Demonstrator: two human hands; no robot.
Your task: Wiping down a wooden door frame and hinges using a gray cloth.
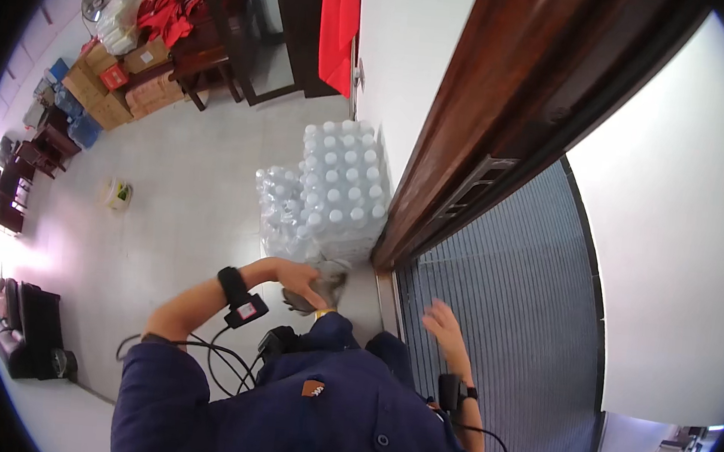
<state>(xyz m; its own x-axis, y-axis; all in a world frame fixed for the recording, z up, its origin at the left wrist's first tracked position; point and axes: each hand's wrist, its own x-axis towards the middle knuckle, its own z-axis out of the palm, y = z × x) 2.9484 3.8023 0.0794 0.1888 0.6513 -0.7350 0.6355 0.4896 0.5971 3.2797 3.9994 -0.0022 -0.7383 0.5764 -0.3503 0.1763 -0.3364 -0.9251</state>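
Observation:
My left hand point(301, 282) grips a grey-brown, soft-looking item point(325, 281), perhaps cloth; blur and my fingers hide its exact kind. It is just in front of my raised navy trouser leg point(334, 332), where a small yellow band point(324, 313) shows. Beyond it stand shrink-wrapped packs of white-capped plastic bottles point(344, 176), with a lower pack point(279, 209) on their left. My right hand point(443, 329) is held out to the right over a dark ribbed mat point(492, 289), its fingers apart and nothing in them.
A dark wooden door frame point(474, 126) rises at the right of the bottles. Cables point(222, 349) loop from my left wrist. A white bucket point(118, 194) stands on the tiled floor point(192, 179). Cardboard boxes point(90, 86) and a dark wooden bench point(205, 64) lie far left.

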